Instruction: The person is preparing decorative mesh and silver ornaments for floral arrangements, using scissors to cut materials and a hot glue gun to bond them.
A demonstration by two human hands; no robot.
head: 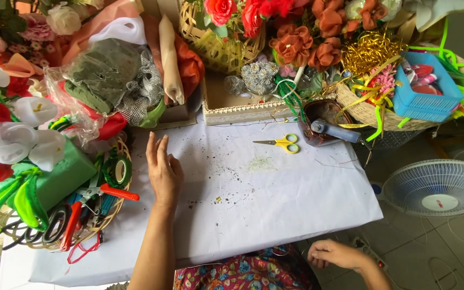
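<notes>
The left hand [163,171] lies flat, palm down, on the white paper sheet [275,204] that covers the desk, its fingers straight and close together, holding nothing. Just to its left sits a round woven tray [115,207] filled with craft tools: red-handled pliers [100,194], a roll of green floral tape [118,171], scissors with dark loops and green pipe cleaners [6,207]. A block of green floral foam [63,177] rests against the tray's upper edge, beside white and red fabric flowers [12,140].

The right hand [335,253] is low at the near edge of the desk, off the paper, loosely curled with the fingers bent inward; nothing can be seen in its grip.

On the paper, well apart from both hands, lie small yellow-handled scissors [282,143], blades pointing left. Dark crumbs and a patch of green dust speckle the sheet near them. Past the scissors stands a lace-trimmed cardboard box [237,110], with a glue gun [335,130] resting in a brown bowl to its right. A blue plastic basket [425,91] sits in a wicker basket further right, and a white fan [439,188] lies on the floor.
</notes>
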